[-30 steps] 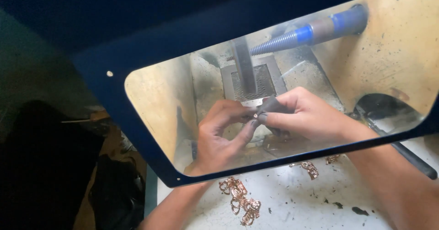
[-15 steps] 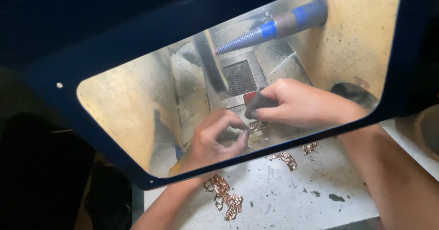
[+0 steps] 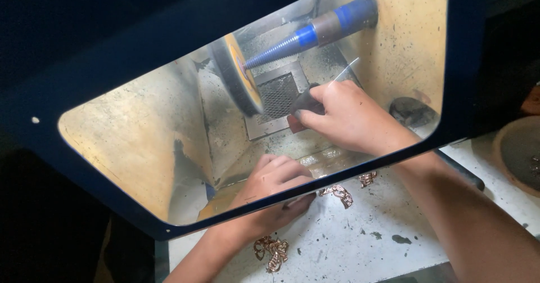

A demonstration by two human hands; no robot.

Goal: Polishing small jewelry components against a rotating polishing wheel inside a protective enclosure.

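Head view: right hand (image 3: 349, 117) grips a dark bar (image 3: 306, 102) against the buffing wheel (image 3: 239, 77). Left hand (image 3: 275, 190) rests loosely curled on the bench (image 3: 365, 243); whether it holds anything, cannot tell. Copper pieces (image 3: 271, 252) lie waiting, so the polishing looks unfinished.

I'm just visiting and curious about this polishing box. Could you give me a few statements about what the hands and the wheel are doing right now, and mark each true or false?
1. The right hand holds a dark block near the buffing wheel. True.
2. The left hand grips the blue tapered spindle. False: it rests low at the box's front edge, far from it.
3. Coppery chain pieces lie on the white bench. True.
4. Both hands touch each other. False: they are apart.
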